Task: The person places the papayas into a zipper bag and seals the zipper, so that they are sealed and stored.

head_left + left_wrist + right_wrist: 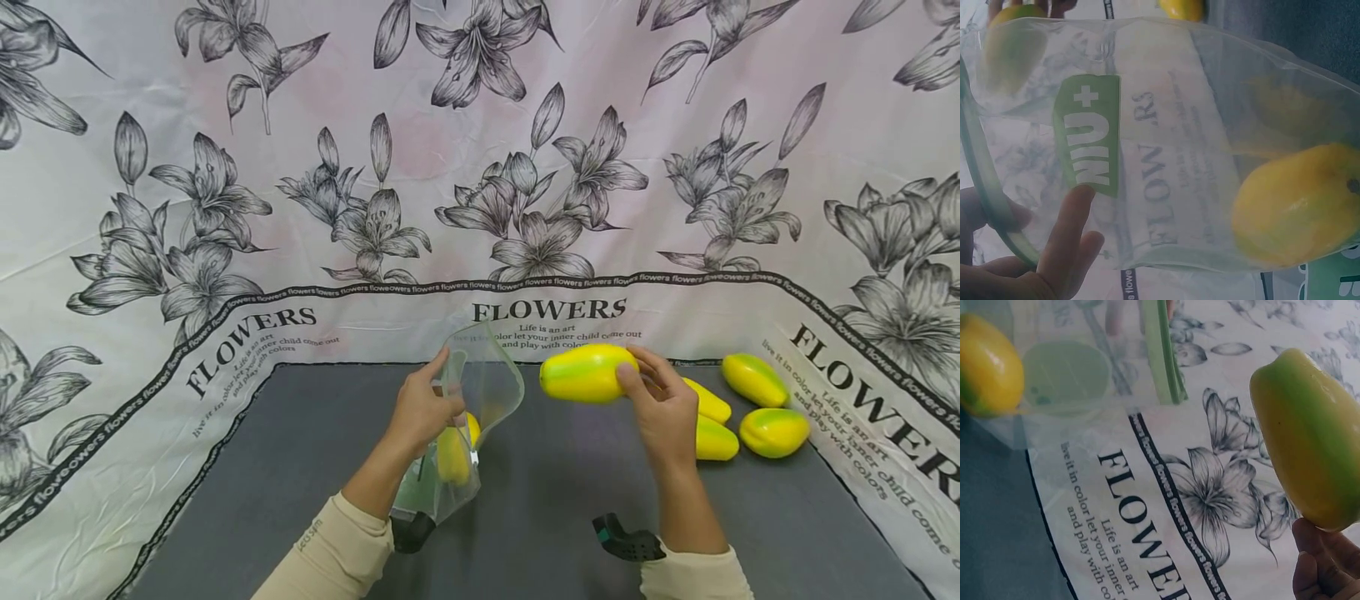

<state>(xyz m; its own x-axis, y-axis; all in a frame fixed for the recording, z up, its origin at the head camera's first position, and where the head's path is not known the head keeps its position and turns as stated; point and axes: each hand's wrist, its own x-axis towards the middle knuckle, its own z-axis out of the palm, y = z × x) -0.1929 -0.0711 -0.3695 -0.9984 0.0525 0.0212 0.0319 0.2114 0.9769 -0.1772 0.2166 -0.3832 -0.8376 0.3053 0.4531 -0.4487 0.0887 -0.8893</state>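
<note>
A clear zip bag (504, 375) with a green printed label (1088, 134) hangs from my left hand (422, 410), which grips it near its mouth. The mouth gapes toward the right. Low inside the bag rests a yellow papaya (1297, 206), seen through the plastic. My right hand (670, 417) pinches another papaya (583, 373), yellow with a green stripe, by its right end. This fruit is held level, just right of the bag's mouth and apart from it. In the right wrist view, fingertips (1310, 540) press against the papaya's lower end.
On the right of the grey table (540, 500) lie several more papayas, two by the edge (753, 380) (775, 432) and others partly behind my right hand (716, 439). Flower-printed cloth (420, 158) surrounds the table at the back and sides. Black wrist devices (628, 540) sit below both hands.
</note>
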